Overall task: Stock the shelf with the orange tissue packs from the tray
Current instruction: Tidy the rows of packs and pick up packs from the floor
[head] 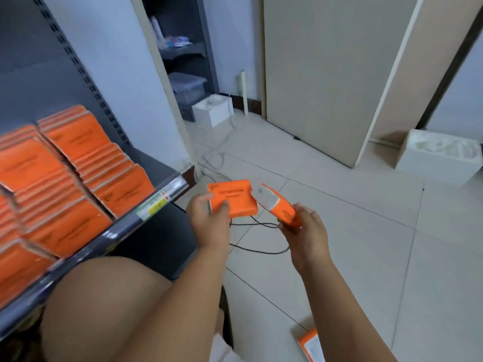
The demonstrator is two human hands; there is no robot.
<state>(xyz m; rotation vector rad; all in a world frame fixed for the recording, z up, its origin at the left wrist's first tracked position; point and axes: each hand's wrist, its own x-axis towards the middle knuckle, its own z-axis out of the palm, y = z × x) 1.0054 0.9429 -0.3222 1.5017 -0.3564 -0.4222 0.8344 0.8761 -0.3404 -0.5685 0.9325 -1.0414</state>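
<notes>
First orange tissue pack (236,198) is gripped by left hand (206,216), second pack (281,205) by right hand (307,231); third pack (311,344) lies unheld.

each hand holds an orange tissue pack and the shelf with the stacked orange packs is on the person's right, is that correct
Not quite. The head view shows the shelf with the stacked orange packs on the person's left, not the right. The rest holds: the left hand holds an orange tissue pack and the right hand holds a second pack.
</notes>
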